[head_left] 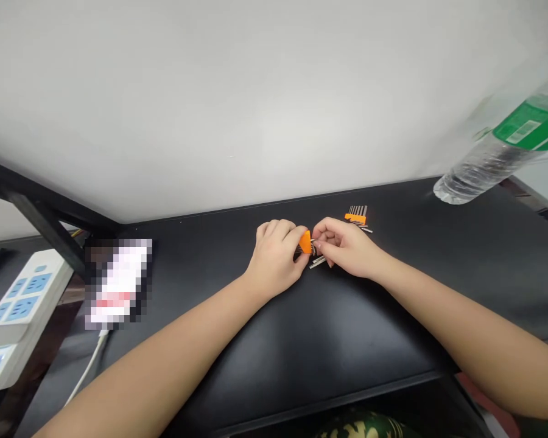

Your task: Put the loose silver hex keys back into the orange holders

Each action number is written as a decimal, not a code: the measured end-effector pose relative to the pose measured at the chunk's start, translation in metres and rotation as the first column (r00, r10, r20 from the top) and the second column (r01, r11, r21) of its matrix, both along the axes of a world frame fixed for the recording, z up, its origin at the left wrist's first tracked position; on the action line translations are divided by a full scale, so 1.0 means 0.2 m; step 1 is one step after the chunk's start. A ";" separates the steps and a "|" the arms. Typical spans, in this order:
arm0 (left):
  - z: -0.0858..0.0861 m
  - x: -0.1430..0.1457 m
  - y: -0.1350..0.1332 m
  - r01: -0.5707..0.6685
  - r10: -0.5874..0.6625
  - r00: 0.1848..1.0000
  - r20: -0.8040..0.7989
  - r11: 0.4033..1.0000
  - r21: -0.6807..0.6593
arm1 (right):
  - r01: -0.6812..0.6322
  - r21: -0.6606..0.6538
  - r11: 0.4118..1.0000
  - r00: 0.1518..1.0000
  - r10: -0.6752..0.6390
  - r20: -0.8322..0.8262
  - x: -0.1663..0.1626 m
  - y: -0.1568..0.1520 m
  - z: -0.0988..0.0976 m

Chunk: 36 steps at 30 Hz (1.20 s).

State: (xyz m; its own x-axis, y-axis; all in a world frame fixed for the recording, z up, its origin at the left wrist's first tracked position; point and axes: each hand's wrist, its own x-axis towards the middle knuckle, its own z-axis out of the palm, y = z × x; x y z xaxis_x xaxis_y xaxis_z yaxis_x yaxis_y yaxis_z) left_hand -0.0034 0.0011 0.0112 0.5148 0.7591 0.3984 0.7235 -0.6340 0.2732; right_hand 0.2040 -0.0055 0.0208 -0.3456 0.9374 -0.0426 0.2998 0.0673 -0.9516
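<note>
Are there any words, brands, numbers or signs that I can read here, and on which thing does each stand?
None can be read.
Bottle label: too blurred; its white patch resembles a barcode.
Pixelated area: unreadable.
Power strip: no legible marks.
Held orange holder and the other orange holder: no legible marks.

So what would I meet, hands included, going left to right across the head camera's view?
Power strip → pixelated item → left hand → the orange holder it grips → right hand → bottle.
</note>
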 end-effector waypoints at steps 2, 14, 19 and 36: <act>0.00 -0.01 0.01 -0.016 0.016 1.000 -0.005 1.000 -0.006 | 0.034 0.003 0.999 0.999 -0.034 0.014 0.02 0.01 0.00; -0.03 -0.03 0.05 -0.128 0.130 0.991 0.018 0.989 -0.077 | -0.225 0.325 0.919 0.742 -0.055 0.668 0.20 0.11 -0.02; -0.04 -0.03 0.06 -0.107 0.109 0.994 0.015 0.992 -0.065 | -0.347 0.277 0.896 0.725 0.069 0.685 0.21 0.07 0.00; -0.02 0.01 0.00 -0.036 0.037 0.999 -0.025 0.998 0.041 | -0.080 0.194 0.978 0.984 0.047 0.172 0.02 0.01 0.01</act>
State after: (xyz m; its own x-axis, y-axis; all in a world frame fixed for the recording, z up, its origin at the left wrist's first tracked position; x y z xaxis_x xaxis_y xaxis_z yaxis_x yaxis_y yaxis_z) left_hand -0.0023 0.0013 0.0071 0.4970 0.7613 0.4165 0.7529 -0.6169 0.2291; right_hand 0.2077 -0.0033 0.0221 -0.4085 0.9091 0.0815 0.4409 0.2747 -0.8545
